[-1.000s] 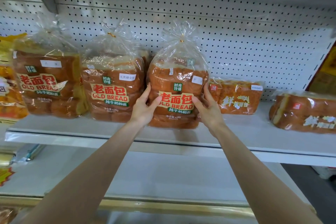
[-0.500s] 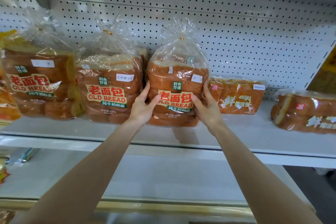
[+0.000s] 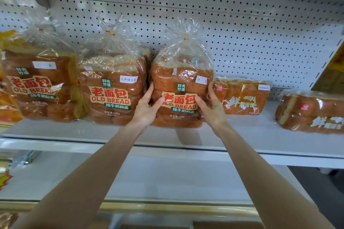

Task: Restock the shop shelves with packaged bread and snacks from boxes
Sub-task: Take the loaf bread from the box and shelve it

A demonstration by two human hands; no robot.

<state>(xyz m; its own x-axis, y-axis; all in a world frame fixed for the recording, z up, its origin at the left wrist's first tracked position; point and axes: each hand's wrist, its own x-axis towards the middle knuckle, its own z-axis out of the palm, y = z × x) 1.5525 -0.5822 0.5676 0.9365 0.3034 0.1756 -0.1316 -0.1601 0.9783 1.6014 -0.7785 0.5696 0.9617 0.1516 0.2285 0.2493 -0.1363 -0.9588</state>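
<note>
White pegboard backs the upper shelf, which is partly stocked. Three tall tied bags marked OLD BREAD stand upright in a row on it. The held loaf is the rightmost of the three. Its base appears to rest on the shelf, just beside the middle loaf. The left loaf stands next along.

The left hand and right hand are apart, one clasped on each flank of the held loaf, thumbs across its front label.

To the right, a flat pack lies near the held loaf. A second flat pack lies well apart from the first, with a stretch of shelf between them. The lower shelf shows only a few items at its far left.

Assessment: this loaf is placed, bar release and perhaps squaring. The boxes are out of view, so remaining stock cannot be counted. The room on both shelves suggests a good share of the restocking is left.
</note>
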